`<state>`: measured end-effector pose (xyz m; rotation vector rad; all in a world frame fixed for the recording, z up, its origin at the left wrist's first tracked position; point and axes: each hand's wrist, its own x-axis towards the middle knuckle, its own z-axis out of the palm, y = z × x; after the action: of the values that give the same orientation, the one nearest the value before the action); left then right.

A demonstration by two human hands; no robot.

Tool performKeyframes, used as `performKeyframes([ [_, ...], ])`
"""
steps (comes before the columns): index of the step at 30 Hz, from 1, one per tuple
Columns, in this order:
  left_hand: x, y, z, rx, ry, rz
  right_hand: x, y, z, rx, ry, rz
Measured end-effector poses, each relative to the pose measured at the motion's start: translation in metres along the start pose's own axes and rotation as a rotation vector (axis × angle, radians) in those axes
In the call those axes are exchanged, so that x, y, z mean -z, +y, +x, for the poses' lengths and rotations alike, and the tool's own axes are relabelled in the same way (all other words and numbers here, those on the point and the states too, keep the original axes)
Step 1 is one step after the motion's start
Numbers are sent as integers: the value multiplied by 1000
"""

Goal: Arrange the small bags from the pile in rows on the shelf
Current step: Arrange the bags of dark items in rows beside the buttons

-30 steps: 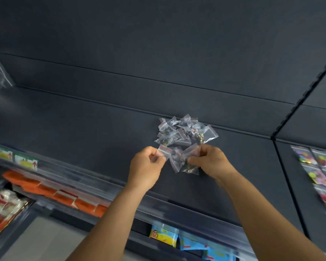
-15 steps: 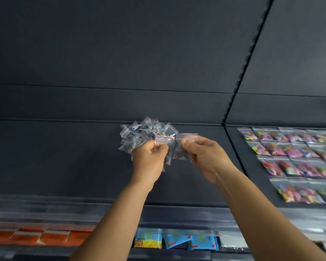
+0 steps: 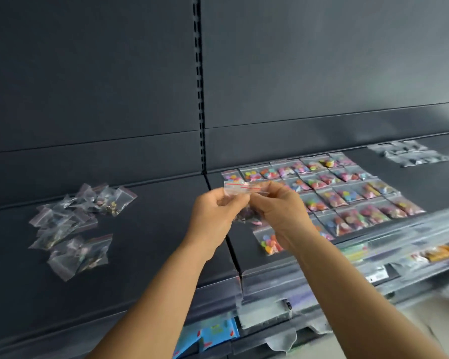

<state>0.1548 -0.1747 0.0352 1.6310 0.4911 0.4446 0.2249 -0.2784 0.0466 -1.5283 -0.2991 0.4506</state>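
Shelf (image 3: 151, 244) pile (image 3: 75, 224) now left behind; one bag (image 3: 241, 189) is pinched by left hand (image 3: 214, 216) and right hand (image 3: 278, 213) before rows (image 3: 347, 193).

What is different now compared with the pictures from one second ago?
Both hands, left hand and right hand, carried a small bag from over the pile rightward toward the rows of bags. Both still pinch it. The pile stays on the shelf.
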Motion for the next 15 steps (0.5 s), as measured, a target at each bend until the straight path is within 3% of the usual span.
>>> performKeyframes([
  [15,-246,49,2,21,-22,20,255,-10,12,58,116,-142],
])
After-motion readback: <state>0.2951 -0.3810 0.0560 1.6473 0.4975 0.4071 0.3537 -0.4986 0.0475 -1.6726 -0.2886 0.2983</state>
